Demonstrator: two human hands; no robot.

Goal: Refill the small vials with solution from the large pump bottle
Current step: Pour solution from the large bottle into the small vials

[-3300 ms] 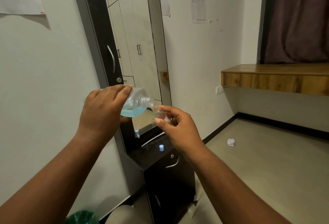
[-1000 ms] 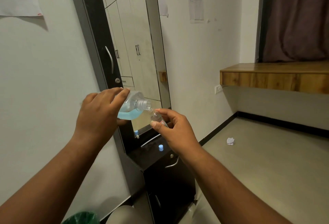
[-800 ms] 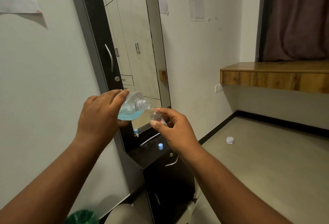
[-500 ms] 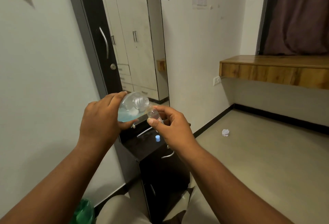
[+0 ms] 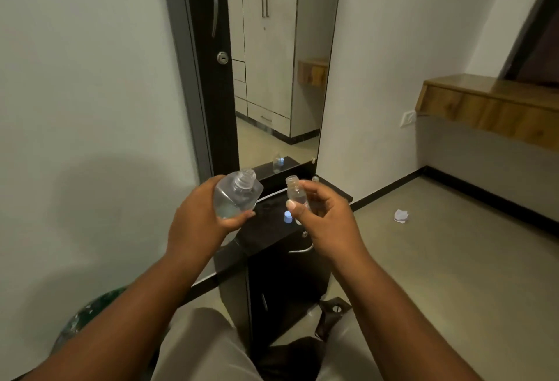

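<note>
Clear bottle (image 5: 237, 196), vial (image 5: 295, 191) — apart, upright

No writing, brand, number or sign can be read anywhere. The small vial (image 5: 295, 196) in the right hand (image 5: 325, 217) carries a scrap of label under the thumb, too blurred and covered to read.

The right hand (image 5: 325, 214) hides the small vial's (image 5: 295, 193) lower half.

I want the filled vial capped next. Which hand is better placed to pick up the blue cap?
Probably the left hand, once it sets down the large clear bottle. The right hand holds the small glass vial upright; the small blue cap lies between both hands.
</note>
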